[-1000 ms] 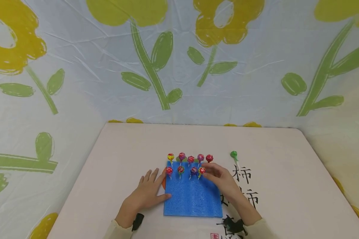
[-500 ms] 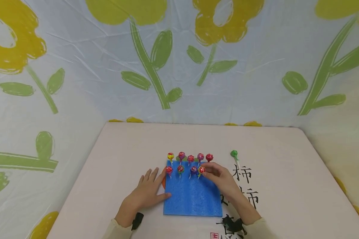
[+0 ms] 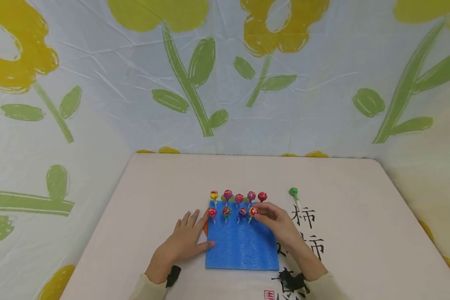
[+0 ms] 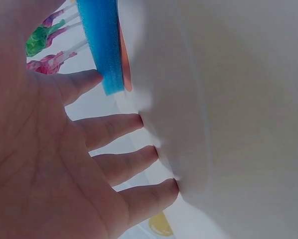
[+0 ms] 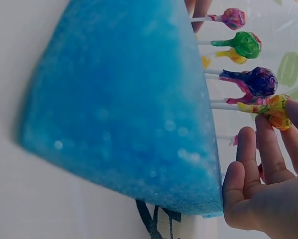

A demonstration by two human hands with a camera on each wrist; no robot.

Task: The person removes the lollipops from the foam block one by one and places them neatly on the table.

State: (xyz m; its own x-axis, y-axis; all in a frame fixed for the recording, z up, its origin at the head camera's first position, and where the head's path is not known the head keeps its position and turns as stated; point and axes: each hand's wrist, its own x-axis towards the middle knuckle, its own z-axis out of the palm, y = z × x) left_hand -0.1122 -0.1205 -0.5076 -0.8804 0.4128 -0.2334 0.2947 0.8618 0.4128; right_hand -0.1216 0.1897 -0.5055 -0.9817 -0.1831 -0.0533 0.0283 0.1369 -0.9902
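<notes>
Movement at the blue foam board (image 3: 241,250): almost nothing has shifted over the last second; the tabletop (image 3: 161,183) sits slightly higher in the head view, and both your hands keep their places.
Yellow-red lollipop (image 3: 253,211): just right of centre and below mid-frame in the head view, right end of the lower row, on the board.
Your right hand (image 3: 279,224): pinching that candy head between thumb and fingertips, opened only as wide as the candy.
Right wrist view: shows you the wrapper's orange-yellow side and the white stick running to the foam; the head view gives you more of its red.
Your left hand (image 3: 185,239): spread wide, holding nothing, at the board's left edge, thumb on top.
Left wrist view: tells you what the head view leaves unclear, the index fingertip touching the foam's side and the other three fingertips on the table.
Lower row: three more lollipops (image 3: 226,211) left of yours.
Upper row: five lollipops (image 3: 239,198) along the board's far edge.
Green lollipop (image 3: 293,191): lying on the table, right of the rows, above black brush characters (image 3: 303,217).
Backdrop: flowered cloth (image 3: 135,54) across the upper frame.
</notes>
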